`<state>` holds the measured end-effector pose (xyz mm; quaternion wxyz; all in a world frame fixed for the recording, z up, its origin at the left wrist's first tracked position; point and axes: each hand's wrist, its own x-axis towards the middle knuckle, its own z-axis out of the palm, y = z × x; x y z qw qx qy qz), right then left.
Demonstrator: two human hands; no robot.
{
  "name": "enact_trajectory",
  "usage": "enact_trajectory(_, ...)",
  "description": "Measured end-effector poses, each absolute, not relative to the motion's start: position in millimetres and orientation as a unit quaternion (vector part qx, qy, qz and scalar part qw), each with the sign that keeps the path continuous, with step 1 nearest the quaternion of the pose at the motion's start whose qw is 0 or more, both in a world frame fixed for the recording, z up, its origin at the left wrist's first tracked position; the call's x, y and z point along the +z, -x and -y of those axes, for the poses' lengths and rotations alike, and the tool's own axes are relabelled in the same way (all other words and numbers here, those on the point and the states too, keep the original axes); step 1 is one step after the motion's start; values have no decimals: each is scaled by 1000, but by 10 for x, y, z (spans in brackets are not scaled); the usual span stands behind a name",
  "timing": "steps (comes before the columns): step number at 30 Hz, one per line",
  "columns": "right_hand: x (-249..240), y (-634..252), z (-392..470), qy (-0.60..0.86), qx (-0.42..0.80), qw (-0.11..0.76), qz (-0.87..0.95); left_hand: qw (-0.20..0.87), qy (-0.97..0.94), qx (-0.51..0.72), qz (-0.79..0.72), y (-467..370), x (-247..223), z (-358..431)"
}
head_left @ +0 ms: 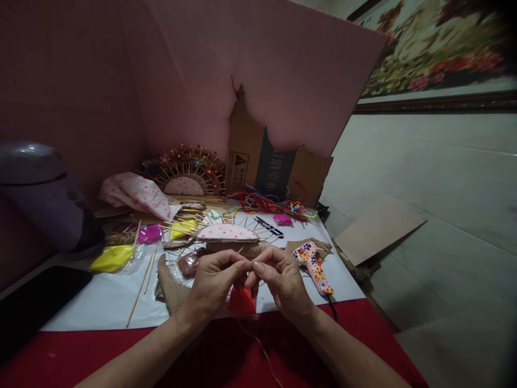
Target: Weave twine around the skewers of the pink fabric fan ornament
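My left hand point(216, 283) and my right hand point(283, 280) meet over the table's front edge, thumbs and forefingers pinched together. What they pinch is too small to make out. A thin string point(262, 347) hangs below them over the red cloth. Just under the fingers lies a red packet point(242, 302). Behind my hands stands a half-round piece covered in dotted pink fabric point(227, 232), with thin sticks fanning out from it. A brown packet point(191, 262) is left of my left hand, and a flowered glue gun point(313, 264) lies right of my right hand.
At the back are a decorated fan piece point(183, 186), cut cardboard point(252, 156) and colourful pipe cleaners point(270, 203). Yellow clay packets point(113, 258), loose sticks point(141, 288) and a black phone-like slab point(40, 302) lie left. A purple object point(36, 194) stands far left.
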<state>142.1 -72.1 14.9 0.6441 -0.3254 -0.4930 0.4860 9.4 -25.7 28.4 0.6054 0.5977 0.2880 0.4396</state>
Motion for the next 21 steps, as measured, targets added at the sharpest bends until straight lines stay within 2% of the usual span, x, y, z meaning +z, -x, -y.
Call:
enact_trajectory(5, 142, -1440, 695, 349, 426, 675, 491, 552, -630, 462, -292, -73, 257, 206)
enact_trajectory(10, 141, -1444, 649, 438, 332, 678, 488, 423, -718, 496, -244, -65, 246, 197)
enact_trajectory(17, 49, -1489, 574, 496, 261, 634, 533, 396, -804, 379, -230, -48, 274, 277)
enact_trajectory(21, 85, -1560, 525, 488, 261, 651, 519, 353, -842, 344, -221, -81, 210, 276)
